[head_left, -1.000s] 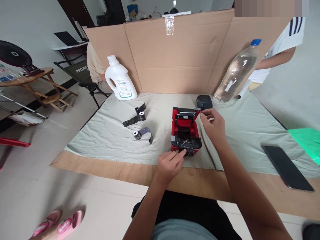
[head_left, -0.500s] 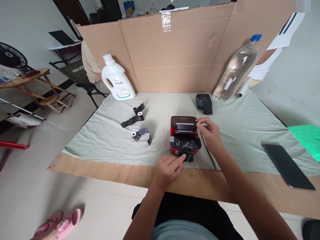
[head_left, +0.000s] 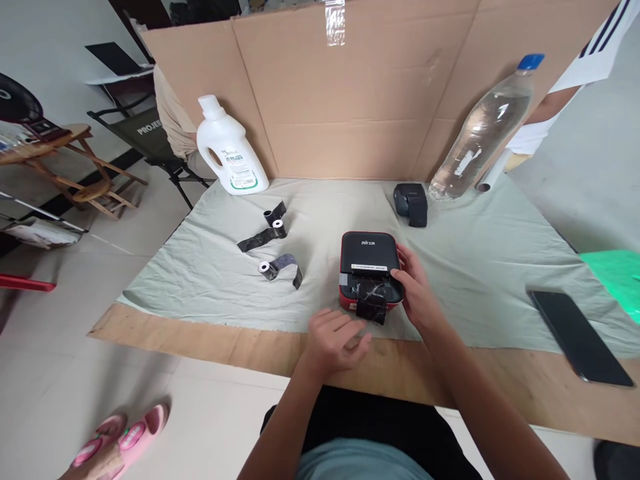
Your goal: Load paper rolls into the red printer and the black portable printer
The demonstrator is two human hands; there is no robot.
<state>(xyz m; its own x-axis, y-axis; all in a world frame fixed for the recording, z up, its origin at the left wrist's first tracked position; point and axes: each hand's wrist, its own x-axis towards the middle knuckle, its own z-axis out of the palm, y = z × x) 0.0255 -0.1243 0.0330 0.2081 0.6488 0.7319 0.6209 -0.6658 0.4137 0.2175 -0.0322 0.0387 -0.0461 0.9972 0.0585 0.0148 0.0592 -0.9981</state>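
Observation:
A small red and black label printer (head_left: 371,252) sits on the cloth in front of me, its lid down. From its front hangs a dark, creased strip (head_left: 371,301). My right hand (head_left: 416,287) grips the printer's right side, thumb on the top edge and fingers along the far side. Just in front and to the left of the strip is my left hand (head_left: 336,340), its fingers loosely curled in and nothing visible in them. Left of the printer lie several small rolls of dark tape, among them one roll (head_left: 268,269) with its end unwound.
A cardboard screen (head_left: 350,87) stands at the back, with a white detergent jug (head_left: 233,150) and a clear bottle (head_left: 485,133) before it. A black device (head_left: 411,204) sits behind the printer. A phone (head_left: 580,337) and green plastic (head_left: 613,280) lie at right.
The printer's lid has swung down from open to closed. My right hand moved from the raised lid to the printer's side. My left hand drew back off the dark strip.

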